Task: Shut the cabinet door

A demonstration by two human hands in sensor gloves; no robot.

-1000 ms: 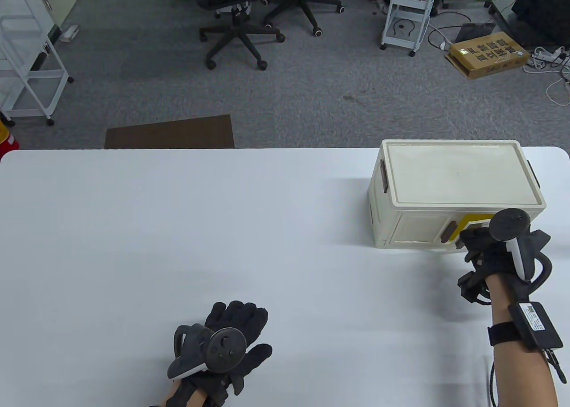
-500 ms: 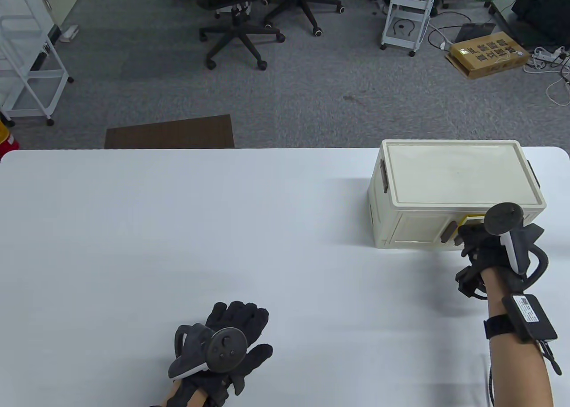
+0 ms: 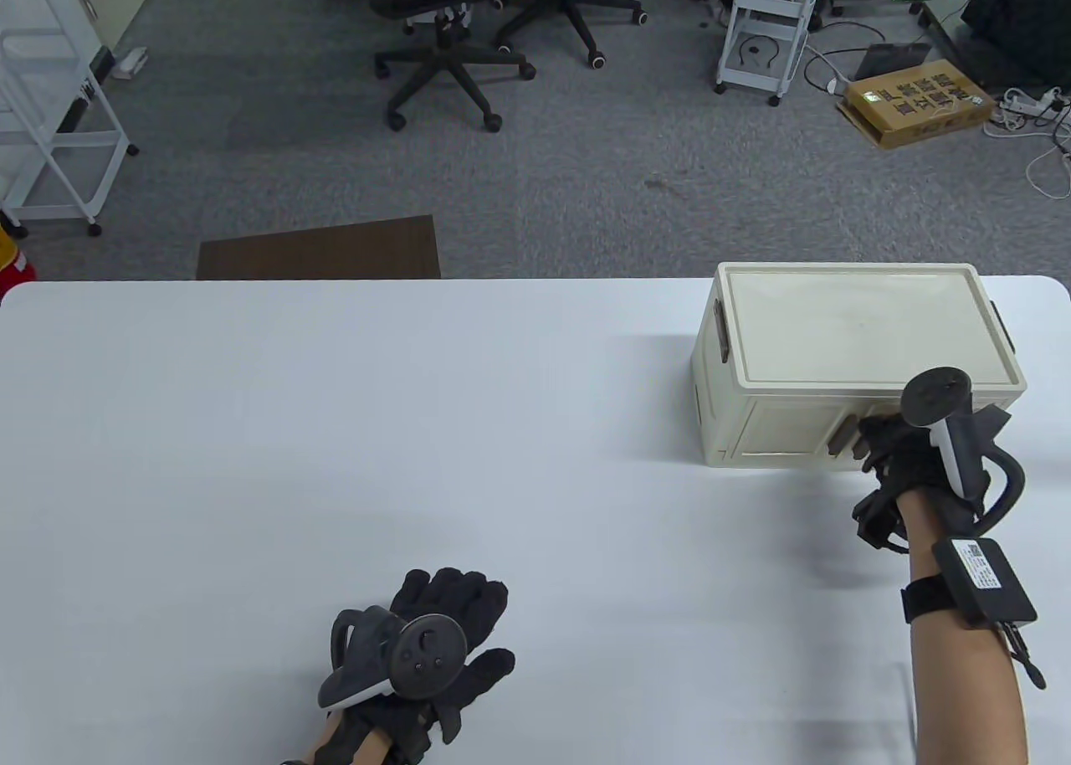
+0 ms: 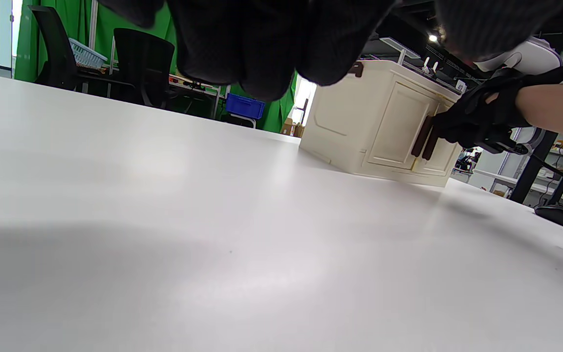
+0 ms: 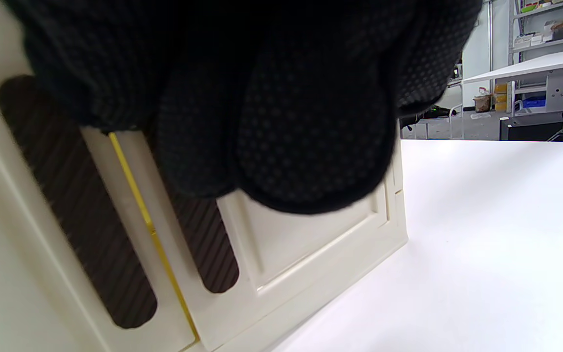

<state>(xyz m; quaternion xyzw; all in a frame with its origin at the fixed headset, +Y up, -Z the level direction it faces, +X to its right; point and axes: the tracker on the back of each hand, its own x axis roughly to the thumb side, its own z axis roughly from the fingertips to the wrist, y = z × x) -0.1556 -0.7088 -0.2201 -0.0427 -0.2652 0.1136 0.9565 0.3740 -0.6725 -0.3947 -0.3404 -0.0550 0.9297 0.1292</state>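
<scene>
My right hand (image 3: 899, 455) presses closed fingers against the right cabinet door (image 5: 311, 234); I'd push squarely beside its brown handle (image 5: 203, 244) until the yellow gap (image 5: 149, 230) vanishes.

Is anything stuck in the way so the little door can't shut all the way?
Nothing visible blocks it. The right hand presses on the right door of the cabinet, and only a thin yellow gap shows between the doors.

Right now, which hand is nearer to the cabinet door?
Right. The right hand is at the cabinet door, beside its dark handles. The left hand rests flat on the table, far off toward its near left side.
</scene>
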